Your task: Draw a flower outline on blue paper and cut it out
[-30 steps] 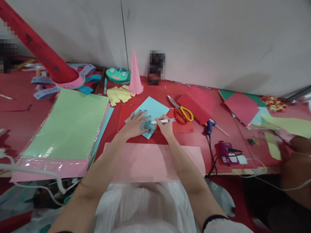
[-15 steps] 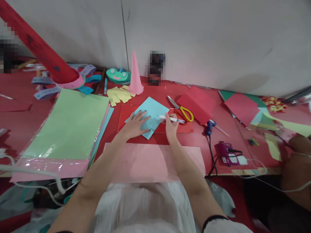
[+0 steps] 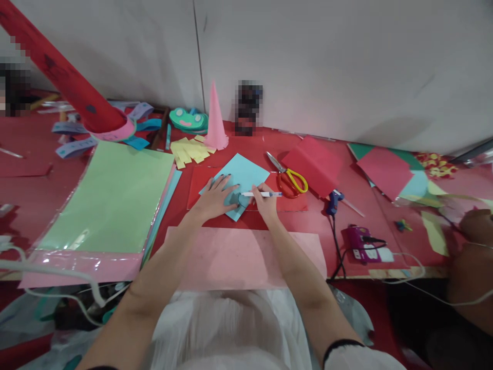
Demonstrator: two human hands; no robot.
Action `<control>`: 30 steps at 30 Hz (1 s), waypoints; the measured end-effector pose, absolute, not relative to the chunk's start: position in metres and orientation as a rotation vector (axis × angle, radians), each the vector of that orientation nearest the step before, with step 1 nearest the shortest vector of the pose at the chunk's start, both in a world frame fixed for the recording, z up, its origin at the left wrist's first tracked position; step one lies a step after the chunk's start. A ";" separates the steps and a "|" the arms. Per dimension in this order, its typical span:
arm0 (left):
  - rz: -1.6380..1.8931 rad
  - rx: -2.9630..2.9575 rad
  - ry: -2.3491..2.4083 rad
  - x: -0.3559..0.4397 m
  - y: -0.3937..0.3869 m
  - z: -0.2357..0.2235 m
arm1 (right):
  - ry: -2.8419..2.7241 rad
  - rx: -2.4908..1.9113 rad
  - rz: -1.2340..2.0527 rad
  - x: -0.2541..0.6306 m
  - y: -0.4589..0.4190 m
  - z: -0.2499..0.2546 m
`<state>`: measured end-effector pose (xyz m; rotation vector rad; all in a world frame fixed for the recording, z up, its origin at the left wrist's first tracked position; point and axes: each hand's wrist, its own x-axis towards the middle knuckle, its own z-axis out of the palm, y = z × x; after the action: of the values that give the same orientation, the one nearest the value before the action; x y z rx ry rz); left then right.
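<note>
My left hand (image 3: 216, 198) lies flat with fingers spread on a light blue square of paper (image 3: 243, 171), which is turned corner-up. Between the fingers of my right hand (image 3: 265, 202) is a white marker pen (image 3: 265, 194), its tip over the lower part of the blue paper, at a curved dark line. Beneath the blue paper lies a red sheet (image 3: 195, 190). Just right of my right hand are scissors (image 3: 296, 180) with one yellow and one red handle. A pink sheet (image 3: 246, 259) lies under my forearms at the table's near edge.
Green paper (image 3: 111, 200) in a clear sleeve is on the left. Behind stand a pink paper cone (image 3: 215, 121), yellow paper strips (image 3: 188, 151) and a green frog-face cutout (image 3: 188, 121). A glue gun (image 3: 333, 202) and purple power adapter (image 3: 361, 244) sit right, near another person's hand (image 3: 476, 225).
My right hand has moved the pen left and slightly down, from the middle of the blue paper to the curved line near its lower corner. My left hand stays in place.
</note>
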<state>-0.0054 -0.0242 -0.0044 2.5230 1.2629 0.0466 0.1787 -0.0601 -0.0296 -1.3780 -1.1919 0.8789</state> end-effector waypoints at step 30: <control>0.090 2.514 1.245 -0.007 -0.023 -0.008 | -1.197 -1.463 0.877 0.175 -0.061 -0.030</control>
<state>-0.0069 -0.0234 -0.0079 2.5139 1.2446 0.0897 0.1753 -0.0607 -0.0297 -1.4633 -1.1967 0.8773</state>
